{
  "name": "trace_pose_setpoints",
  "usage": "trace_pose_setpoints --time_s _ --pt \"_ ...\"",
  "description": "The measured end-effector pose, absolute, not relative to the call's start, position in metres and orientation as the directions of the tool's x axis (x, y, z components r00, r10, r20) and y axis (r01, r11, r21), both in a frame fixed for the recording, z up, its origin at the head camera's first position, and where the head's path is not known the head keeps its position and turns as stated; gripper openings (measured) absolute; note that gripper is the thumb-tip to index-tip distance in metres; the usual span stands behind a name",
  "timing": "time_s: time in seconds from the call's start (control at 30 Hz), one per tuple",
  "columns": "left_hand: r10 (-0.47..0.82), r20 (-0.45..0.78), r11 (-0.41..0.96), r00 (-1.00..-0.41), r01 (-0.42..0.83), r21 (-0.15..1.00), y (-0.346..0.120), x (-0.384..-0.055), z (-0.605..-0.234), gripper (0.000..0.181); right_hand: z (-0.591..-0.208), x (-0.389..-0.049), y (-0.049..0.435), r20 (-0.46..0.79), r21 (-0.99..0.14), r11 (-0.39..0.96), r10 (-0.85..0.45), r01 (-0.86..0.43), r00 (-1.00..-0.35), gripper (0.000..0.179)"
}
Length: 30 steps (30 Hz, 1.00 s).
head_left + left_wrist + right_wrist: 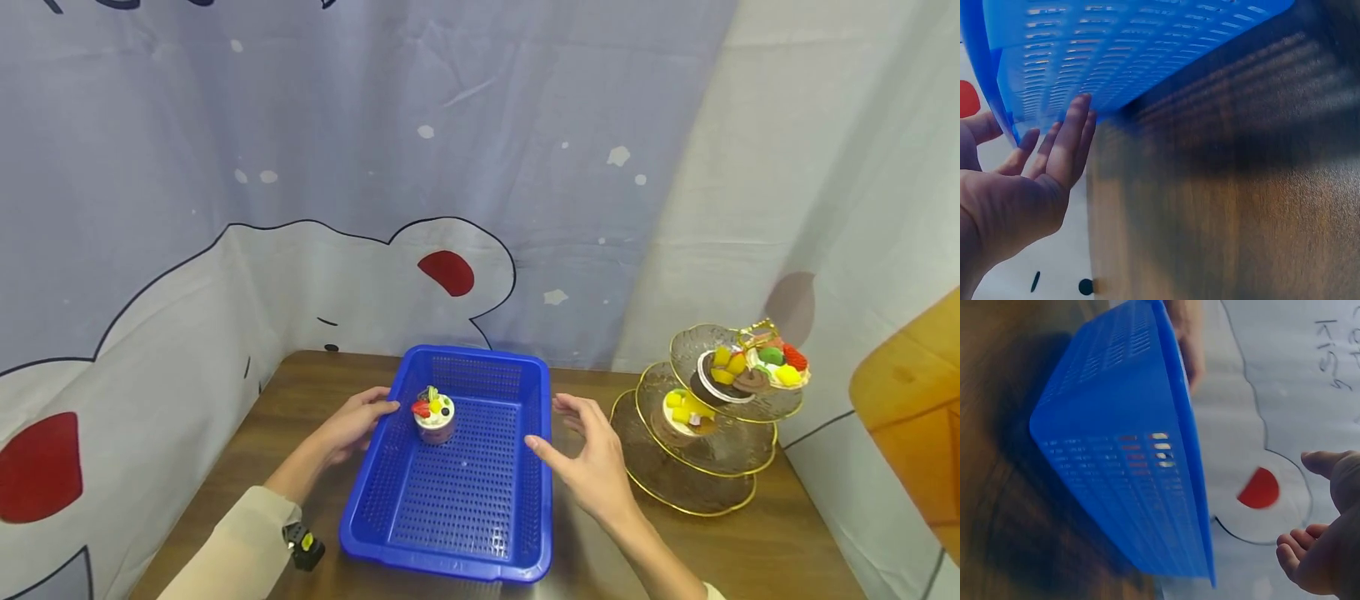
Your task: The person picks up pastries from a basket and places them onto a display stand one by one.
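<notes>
A blue plastic basket with slotted walls is on the wooden table between the two hands. My left hand holds its left rim: in the left wrist view the thumb goes over the rim, while the other fingers lie along the outer wall. Beyond the right rim, my right hand is spread with thumb and fingers apart. The right wrist view shows a gap between that hand and the basket wall. Inside the basket, toward its back left, stands a small dessert cup topped with cream and fruit.
On the right stands a three-tiered glass stand with gold rims, bearing several fruit-topped desserts. A printed curtain hangs behind the table. An orange-yellow object shows at the right edge.
</notes>
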State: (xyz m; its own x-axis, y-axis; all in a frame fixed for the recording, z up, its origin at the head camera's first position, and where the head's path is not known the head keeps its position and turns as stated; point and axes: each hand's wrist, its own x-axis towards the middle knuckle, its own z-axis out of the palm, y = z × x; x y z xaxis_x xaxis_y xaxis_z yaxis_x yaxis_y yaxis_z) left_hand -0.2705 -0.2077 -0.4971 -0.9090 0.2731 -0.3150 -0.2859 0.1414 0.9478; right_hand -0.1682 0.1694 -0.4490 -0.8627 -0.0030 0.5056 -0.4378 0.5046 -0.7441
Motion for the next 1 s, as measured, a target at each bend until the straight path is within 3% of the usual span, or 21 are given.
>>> trace_pose_setpoints --time_s 0.3,0.6,1.0 --pt "0.258 -0.303 0.116 -0.917 -0.282 0.952 -0.205 -0.265 -0.500 0.044 -0.456 -0.218 0.119 0.265 -0.866 0.381 -0.200 -0.324 -0.943 0.073" --pt "0.289 -0.323 0.123 -0.901 -0.300 0.946 -0.204 -0.264 -0.497 0.055 -0.441 -0.254 0.084 0.080 -0.941 0.289 -0.312 -0.174 -0.947 0.073" --pt "0.311 -0.304 0.115 -0.901 -0.281 0.953 -0.206 -0.264 -0.499 0.057 -0.473 -0.299 0.046 0.021 -0.861 0.468 -0.363 -0.202 -0.932 0.082"
